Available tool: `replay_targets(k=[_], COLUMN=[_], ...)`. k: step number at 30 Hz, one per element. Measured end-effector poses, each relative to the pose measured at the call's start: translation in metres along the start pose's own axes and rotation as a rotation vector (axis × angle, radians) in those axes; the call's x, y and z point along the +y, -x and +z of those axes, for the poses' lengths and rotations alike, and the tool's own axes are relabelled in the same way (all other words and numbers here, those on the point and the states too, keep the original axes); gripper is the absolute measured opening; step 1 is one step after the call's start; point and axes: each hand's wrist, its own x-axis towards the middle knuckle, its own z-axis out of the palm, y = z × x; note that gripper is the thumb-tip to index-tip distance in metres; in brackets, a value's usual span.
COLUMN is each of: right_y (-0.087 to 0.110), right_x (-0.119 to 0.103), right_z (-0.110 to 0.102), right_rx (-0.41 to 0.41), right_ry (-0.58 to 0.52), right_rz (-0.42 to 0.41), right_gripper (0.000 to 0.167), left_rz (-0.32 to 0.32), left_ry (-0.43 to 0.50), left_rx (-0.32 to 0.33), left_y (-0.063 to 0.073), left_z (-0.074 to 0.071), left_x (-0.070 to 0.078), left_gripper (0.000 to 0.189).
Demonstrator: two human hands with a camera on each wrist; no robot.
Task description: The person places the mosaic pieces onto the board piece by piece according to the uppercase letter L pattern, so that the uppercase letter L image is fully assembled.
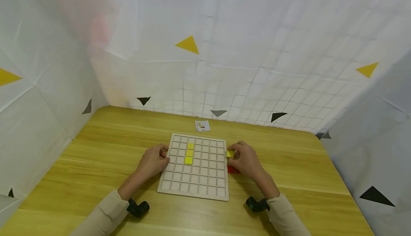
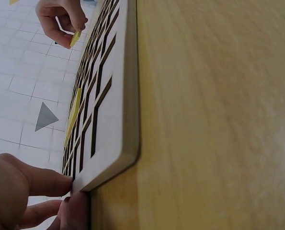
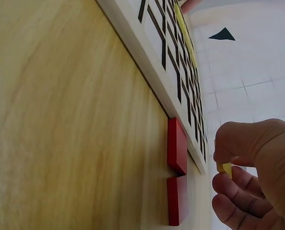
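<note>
A pale wooden board (image 1: 179, 177) marked off in square cells lies on the table. Several yellow tiles (image 1: 189, 153) fill cells in one column on its left part. My left hand (image 1: 155, 160) grips the board's left edge between thumb and fingers, also visible as the hand (image 2: 25, 191) in the left wrist view. Off the right edge, my right hand (image 1: 247, 159) pinches a yellow tile (image 3: 225, 168) between thumb and fingers, held above the table. Below that hand, two red tiles (image 3: 177, 146) lie on the table beside the board's right edge.
Behind the board, a small card (image 1: 202, 125) printed with a coloured grid pattern lies near the back of the wooden table (image 1: 106, 139). White sheets (image 1: 167, 79) with triangle marks enclose the back and sides. Dark devices (image 1: 138, 208) sit at both wrists.
</note>
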Motion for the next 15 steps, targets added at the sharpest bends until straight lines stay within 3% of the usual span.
replay_targets(k=[15], right_y=[0.002], right_x=[-0.014], right_z=[0.001], right_rx=[0.001], right_ry=[-0.011], right_rz=[0.004], right_gripper=[0.031], left_rz=[-0.004], left_ry=[0.011], left_rx=[-0.003], left_y=[-0.001], left_z=[0.001], left_x=[-0.001], left_gripper=[0.036])
